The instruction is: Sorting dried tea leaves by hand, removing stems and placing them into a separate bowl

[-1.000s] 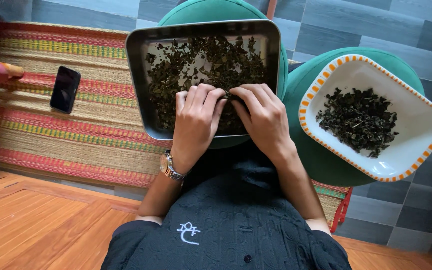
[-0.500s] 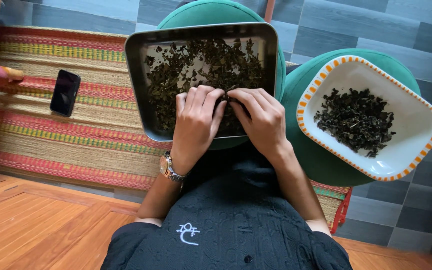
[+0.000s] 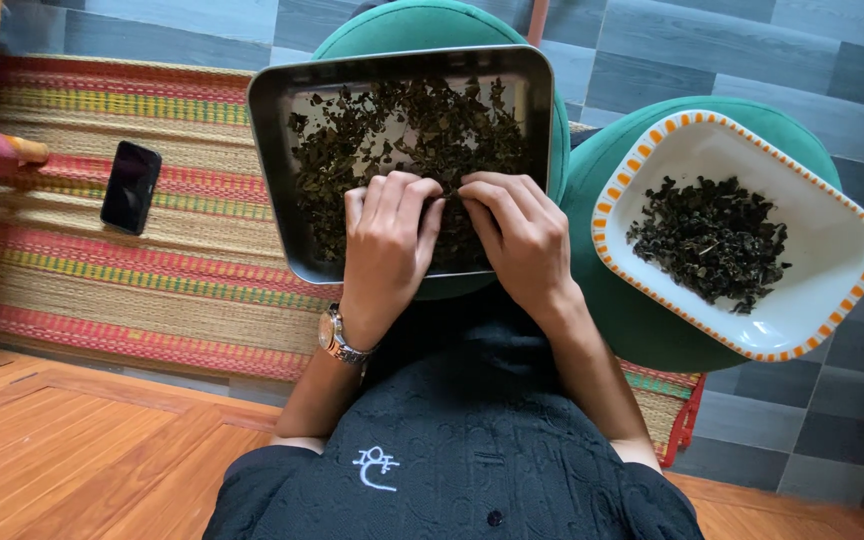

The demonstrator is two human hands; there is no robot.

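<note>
Head view: left hand and right hand, fingers curled, pinch dried leaves in the metal tray.

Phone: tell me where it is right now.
In the head view the phone lies far left on the striped mat, left of the metal tray and apart from both hands.

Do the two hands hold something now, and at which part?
Both the left hand and right hand rest fingers-down on the dried leaves in the metal tray; whether any leaf is pinched cannot be told.
</note>
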